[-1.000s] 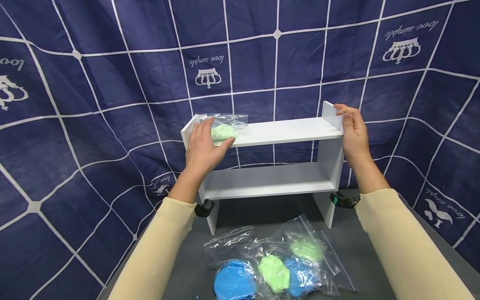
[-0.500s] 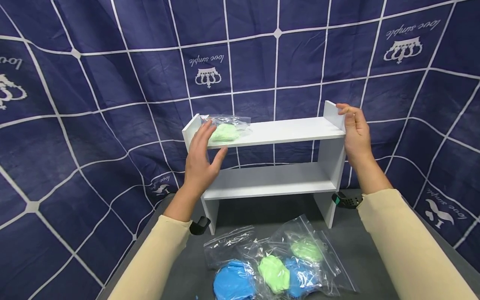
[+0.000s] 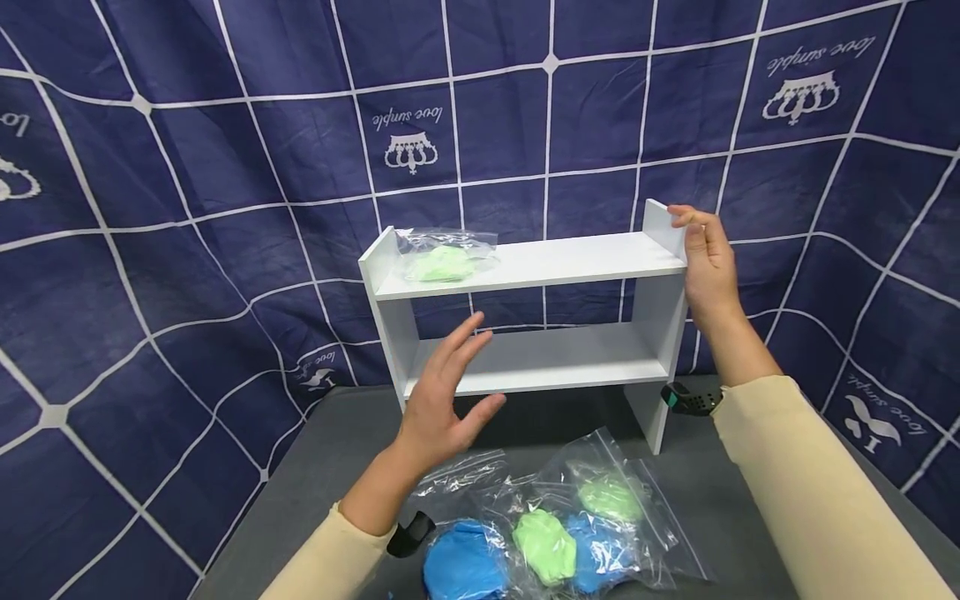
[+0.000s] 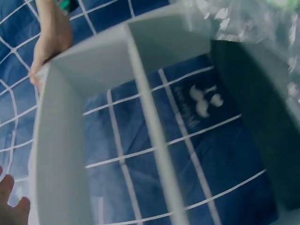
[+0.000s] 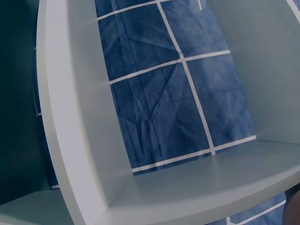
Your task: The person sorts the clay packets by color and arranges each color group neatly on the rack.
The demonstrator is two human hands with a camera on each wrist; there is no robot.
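A white two-tier shelf (image 3: 577,260) stands on the dark table. On its upper board, at the left end, lies a clear zip bag (image 3: 444,263) with a pale green, clay-like lump inside. My left hand (image 3: 437,412) hovers in front of the lower board, fingers spread and thumb apart, holding nothing. With my right hand (image 3: 709,271) I grip the top of the shelf's right side panel; in the left wrist view, the right hand (image 4: 54,40) is at that corner too. The right wrist view shows mainly the shelf's boards (image 5: 79,112).
Several clear zip bags lie overlapping in front of the shelf, with a blue lump (image 3: 465,562), a green lump (image 3: 546,546), another blue lump (image 3: 600,552) and a paler green lump (image 3: 611,498). A blue checked curtain (image 3: 510,125) hangs behind and on both sides.
My left hand has withdrawn from the bag on the upper board, moving down and towards me. The bag stays at the left end. My right hand keeps its grip on the side panel.
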